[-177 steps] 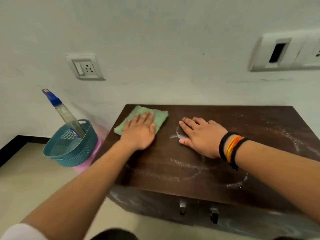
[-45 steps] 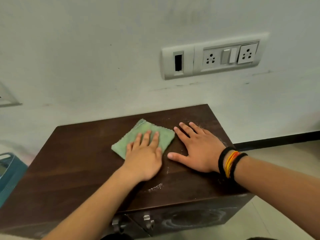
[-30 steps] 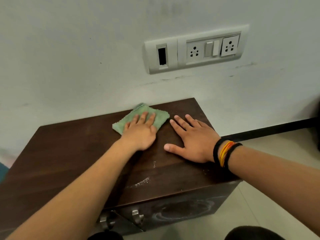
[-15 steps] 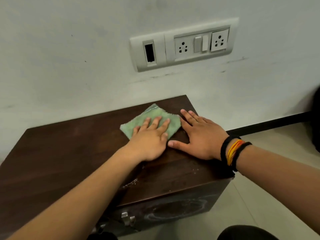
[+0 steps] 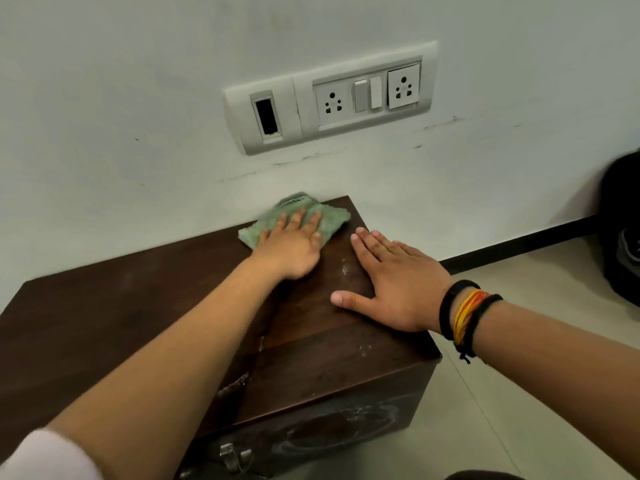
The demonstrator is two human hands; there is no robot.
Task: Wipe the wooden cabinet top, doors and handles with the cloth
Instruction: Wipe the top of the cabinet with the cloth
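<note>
My left hand (image 5: 294,249) lay flat on the cloth (image 5: 298,220), fingers straight and a little spread, pressing it down rather than pinching it. The green cloth sat at the far right corner of the cabinet top (image 5: 104,306), its back edge bunched up against the wall (image 5: 138,98). My right hand (image 5: 398,285) rested palm down on the bare wood just beside the cloth, fingers straight and close together, thumb stretched out to the left, holding nothing. Wristbands (image 5: 464,317) in black, yellow and orange circled that wrist. White streaks showed on the top near the front edge and on the door (image 5: 346,434) below it. A metal handle (image 5: 232,457) hung on the front. A socket panel (image 5: 332,98) was set in the wall above the cabinet.
</note>
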